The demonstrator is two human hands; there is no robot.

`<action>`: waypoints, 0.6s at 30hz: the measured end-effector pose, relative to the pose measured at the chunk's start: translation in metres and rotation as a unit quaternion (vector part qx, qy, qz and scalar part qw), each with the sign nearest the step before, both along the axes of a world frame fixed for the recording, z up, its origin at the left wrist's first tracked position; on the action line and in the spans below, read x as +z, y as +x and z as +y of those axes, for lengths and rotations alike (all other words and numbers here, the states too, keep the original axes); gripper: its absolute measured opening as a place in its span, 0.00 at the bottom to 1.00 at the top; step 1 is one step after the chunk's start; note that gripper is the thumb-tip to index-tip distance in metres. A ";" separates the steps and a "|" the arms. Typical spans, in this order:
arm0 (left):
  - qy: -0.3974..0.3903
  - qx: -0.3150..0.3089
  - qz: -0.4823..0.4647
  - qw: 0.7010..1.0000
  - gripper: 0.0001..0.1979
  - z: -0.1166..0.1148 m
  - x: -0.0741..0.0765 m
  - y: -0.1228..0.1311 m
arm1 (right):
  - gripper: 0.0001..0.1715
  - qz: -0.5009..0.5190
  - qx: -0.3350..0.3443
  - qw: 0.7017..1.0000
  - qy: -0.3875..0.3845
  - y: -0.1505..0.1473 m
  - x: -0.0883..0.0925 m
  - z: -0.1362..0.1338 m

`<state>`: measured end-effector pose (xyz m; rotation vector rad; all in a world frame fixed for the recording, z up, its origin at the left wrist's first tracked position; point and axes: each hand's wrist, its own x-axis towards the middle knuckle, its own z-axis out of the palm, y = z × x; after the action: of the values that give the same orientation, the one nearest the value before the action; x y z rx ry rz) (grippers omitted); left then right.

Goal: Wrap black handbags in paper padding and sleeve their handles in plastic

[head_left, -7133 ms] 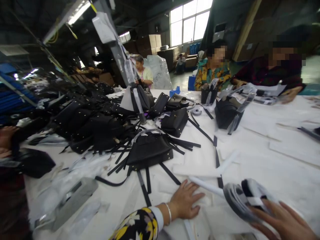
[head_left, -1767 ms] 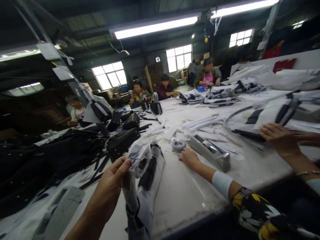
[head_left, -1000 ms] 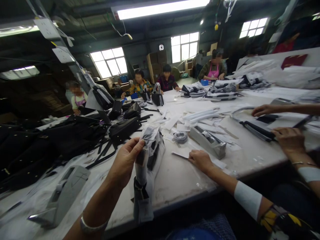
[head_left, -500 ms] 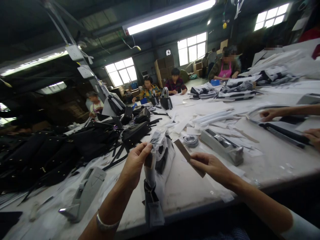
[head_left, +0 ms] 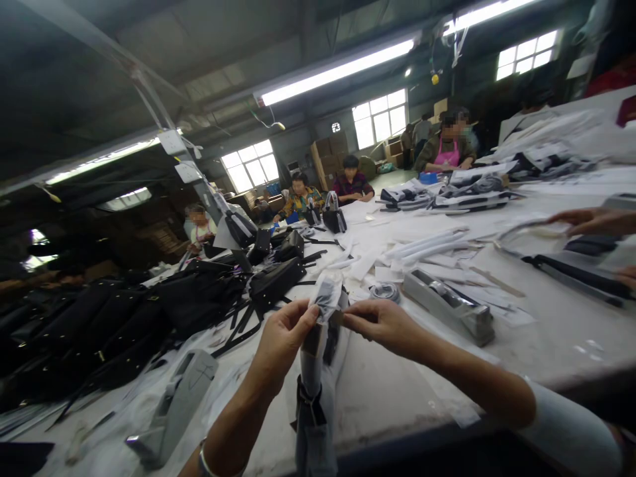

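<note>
A black bag with white wrapping (head_left: 311, 374) stands in front of me near the table edge. My left hand (head_left: 282, 338) is closed, thumb and fingers pinching the wrapping at the bag's upper left. Just below those fingers, a brown piece (head_left: 311, 341) shows against the wrapping. My right hand (head_left: 385, 326) pinches a brown cardboard strip (head_left: 340, 317) at the upper right side of the bag. Most of that strip is hidden by the fingers and bag. Whitish translucent wrapping (head_left: 328, 291) with something dark under it tops the bag, between both hands.
Grey tape dispensers stand left (head_left: 173, 404) and right (head_left: 447, 305). A coiled grey strap (head_left: 385, 292) lies behind my right hand. Black bags (head_left: 124, 318) are heaped on the left. A co-worker's hand (head_left: 591, 220) is at the right; other people sit across the table.
My right hand has moved left with the cardboard strip, from beside the bag to its upper side. My left hand keeps its pinch; the view has shifted slightly.
</note>
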<state>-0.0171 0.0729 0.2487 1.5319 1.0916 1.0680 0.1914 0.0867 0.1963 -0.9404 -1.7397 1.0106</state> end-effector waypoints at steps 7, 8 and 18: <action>0.051 -0.019 0.032 0.998 0.19 0.000 0.003 0.000 | 0.21 0.120 0.117 0.980 -0.105 -0.019 0.019 0.003; 0.051 -0.023 0.038 0.998 0.19 0.000 0.005 -0.002 | 0.21 0.139 0.140 0.973 -0.117 -0.019 0.021 0.001; 0.125 0.020 0.108 0.986 0.19 0.001 0.001 -0.007 | 0.27 0.143 0.086 0.975 -0.145 -0.026 0.027 0.000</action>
<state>-0.0240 0.0742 0.2499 1.8675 1.1721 1.1182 0.1657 0.0866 0.2236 -0.7840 -1.4741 1.4674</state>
